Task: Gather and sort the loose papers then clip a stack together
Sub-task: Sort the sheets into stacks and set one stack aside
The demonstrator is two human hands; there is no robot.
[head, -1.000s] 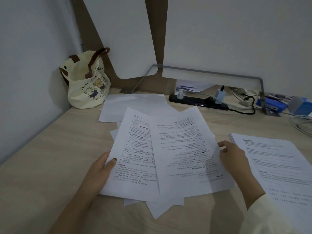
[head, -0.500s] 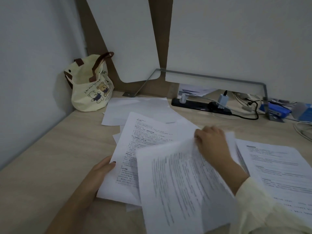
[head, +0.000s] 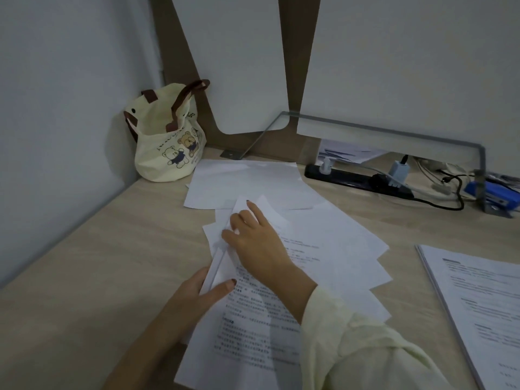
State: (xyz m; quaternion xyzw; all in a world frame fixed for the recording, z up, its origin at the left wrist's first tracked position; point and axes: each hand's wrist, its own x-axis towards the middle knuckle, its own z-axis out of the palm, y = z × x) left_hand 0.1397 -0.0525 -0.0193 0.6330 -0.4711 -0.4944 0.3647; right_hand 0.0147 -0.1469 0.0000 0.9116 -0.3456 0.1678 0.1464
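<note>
Nearest you, your left hand (head: 202, 291) clamps the left edge of the loose papers (head: 323, 249), thumb on top and fingers beneath. These sheets look light, thin and floppy, and will likely slide over one another. They lie fanned across the middle of the tabletop (head: 112, 263). Just beyond, your right hand (head: 253, 240) rests on their far left corner with the index finger straight; whether it pinches a sheet cannot be told. Take hold along edges and corners, squaring gently. Farther off lie blank sheets (head: 247, 184).
</note>
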